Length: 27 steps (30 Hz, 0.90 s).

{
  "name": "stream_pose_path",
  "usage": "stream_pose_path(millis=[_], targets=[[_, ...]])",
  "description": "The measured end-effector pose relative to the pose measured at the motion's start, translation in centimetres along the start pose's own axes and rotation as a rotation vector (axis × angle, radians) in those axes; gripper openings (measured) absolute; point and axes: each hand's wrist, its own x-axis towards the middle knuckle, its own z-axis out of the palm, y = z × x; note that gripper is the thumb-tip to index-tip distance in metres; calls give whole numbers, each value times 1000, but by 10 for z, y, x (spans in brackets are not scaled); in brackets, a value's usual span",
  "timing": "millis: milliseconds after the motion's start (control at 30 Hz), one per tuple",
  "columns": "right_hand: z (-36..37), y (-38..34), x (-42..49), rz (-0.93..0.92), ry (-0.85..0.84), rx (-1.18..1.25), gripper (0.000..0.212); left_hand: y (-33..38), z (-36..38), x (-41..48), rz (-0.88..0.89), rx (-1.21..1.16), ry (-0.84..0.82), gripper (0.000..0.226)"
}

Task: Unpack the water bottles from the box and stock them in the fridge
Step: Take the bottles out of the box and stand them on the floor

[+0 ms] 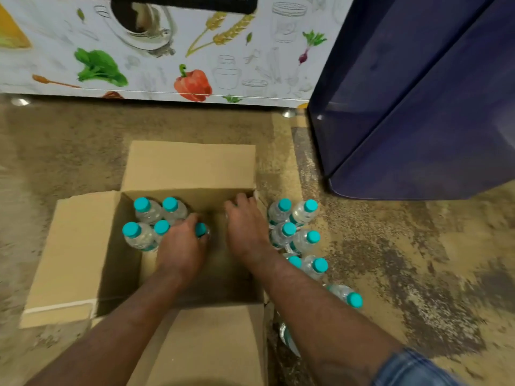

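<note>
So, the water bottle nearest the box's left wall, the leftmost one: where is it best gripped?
By the neck just under its teal cap, with the fingers coming straight down from above. The bottle stands upright and tight against its neighbour, with the box wall close beside it, so there is likely little room at its sides.

One box held five boxed bottles, clustered at the left hand; seven loose bottles stood right of the right hand, an eighth partly hidden. One fridge.
</note>
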Motion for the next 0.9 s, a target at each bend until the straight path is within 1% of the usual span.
stream_pose_path(millis=[100, 167, 267, 333, 433, 533, 633, 800, 900], targets=[[-3, 2, -9, 2, -2, 62, 18, 14, 1, -8, 11, -70, 69, 33], [-7, 4, -19, -6, 46, 151, 13, 28, -1, -19, 21, -150, 144, 27], [-31, 1, -41, 0, 152, 315, 15, 52, -18, -42, 43, -266, 266, 35], [-60, -2, -58, 15, 260, 407, 21, 70, -36, -59, 80, -320, 356, 29], [-115, 4, -86, 43, 385, 519, 25, 105, -61, -92, 164, -434, 399, 27], [-160, 24, -120, 99, 487, 581, 23, 144, -74, -121, 243, -512, 360, 27], [-195, 58, -154, 196, 516, 633, 22, 179, -68, -131, 275, -537, 257, 24], [-224, 123, -198, 307, 519, 625, 20, 226, -30, -137, 316, -473, 48, 27], [-222, 156, -219, 361, 499, 570, 22, 240, -7, -134, 365, -379, -19, 31]])
